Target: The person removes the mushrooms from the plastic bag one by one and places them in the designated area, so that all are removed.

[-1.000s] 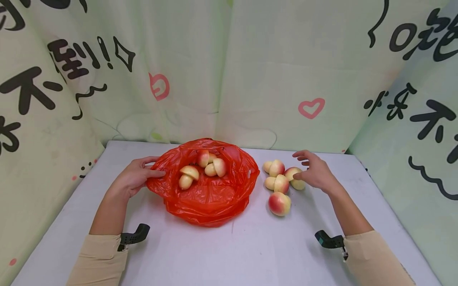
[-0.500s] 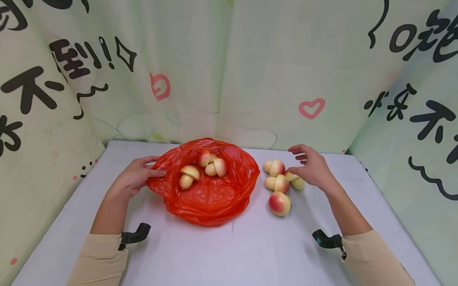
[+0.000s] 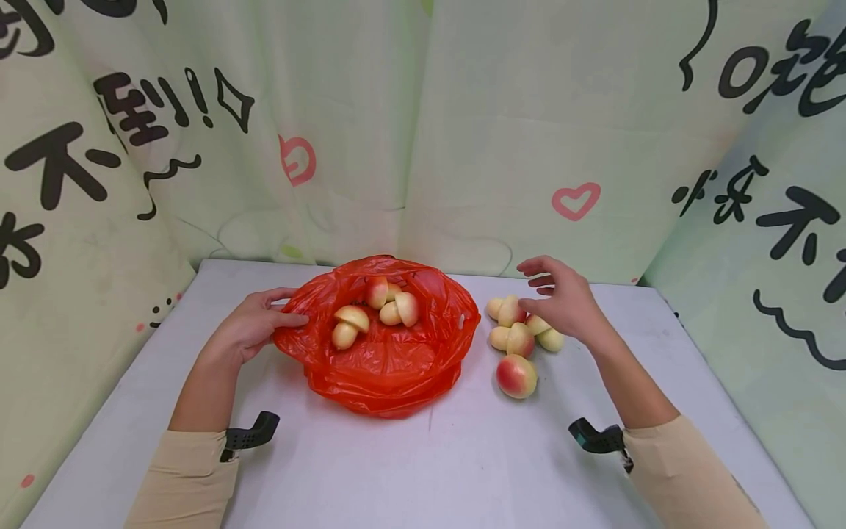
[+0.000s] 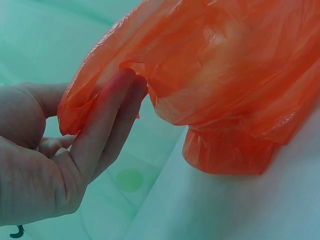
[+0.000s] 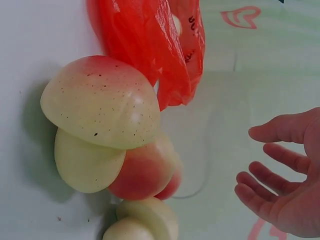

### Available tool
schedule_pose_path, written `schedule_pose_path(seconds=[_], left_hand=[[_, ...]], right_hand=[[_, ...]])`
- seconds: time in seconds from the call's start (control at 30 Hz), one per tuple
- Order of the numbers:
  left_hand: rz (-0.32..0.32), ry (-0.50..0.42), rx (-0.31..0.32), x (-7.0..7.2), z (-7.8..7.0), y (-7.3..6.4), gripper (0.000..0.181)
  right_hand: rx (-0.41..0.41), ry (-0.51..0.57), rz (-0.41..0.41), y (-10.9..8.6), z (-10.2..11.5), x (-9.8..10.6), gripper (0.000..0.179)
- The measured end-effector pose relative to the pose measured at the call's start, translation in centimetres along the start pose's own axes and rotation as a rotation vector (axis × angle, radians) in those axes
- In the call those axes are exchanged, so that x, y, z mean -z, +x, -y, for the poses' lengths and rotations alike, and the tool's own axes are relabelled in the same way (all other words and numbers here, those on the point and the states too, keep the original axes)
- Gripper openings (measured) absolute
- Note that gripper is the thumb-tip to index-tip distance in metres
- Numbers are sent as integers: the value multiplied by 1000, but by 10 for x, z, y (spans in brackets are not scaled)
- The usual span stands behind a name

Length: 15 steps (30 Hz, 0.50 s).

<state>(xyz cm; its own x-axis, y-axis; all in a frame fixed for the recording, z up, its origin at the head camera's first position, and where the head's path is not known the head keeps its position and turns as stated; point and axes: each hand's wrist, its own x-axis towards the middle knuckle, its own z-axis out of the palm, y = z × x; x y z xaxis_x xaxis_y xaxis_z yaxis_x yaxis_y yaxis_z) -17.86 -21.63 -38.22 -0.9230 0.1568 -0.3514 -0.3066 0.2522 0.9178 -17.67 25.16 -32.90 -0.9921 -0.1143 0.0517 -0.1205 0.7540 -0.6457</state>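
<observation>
Head view: 3 mushrooms (image 3: pixel 345 336) in bag (image 3: pixel 390 393), 4 loose ones (image 3: pixel 516 377) at 3 o'clock; left hand (image 3: pixel 250 325) pinching bag, right hand (image 3: pixel 563 303) empty.

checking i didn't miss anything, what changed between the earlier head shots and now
The right hand has moved leftward, toward the red plastic bag, and slightly farther from the person. It holds nothing, and no grasp or release shows. Unchanged: the left hand grips the bag's edge, three mushrooms lie inside, and four loose mushrooms lie beside it.
</observation>
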Motion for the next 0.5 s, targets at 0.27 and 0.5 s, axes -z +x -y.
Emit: schedule_pose_path(seconds=[0.27, 0.5], left_hand=[[7, -4, -6, 0, 0, 0, 75], [-1, 8, -7, 0, 0, 1, 76]], right_hand=[[49, 18, -5, 4, 12, -5, 53], [82, 32, 3, 8, 20, -10, 53]])
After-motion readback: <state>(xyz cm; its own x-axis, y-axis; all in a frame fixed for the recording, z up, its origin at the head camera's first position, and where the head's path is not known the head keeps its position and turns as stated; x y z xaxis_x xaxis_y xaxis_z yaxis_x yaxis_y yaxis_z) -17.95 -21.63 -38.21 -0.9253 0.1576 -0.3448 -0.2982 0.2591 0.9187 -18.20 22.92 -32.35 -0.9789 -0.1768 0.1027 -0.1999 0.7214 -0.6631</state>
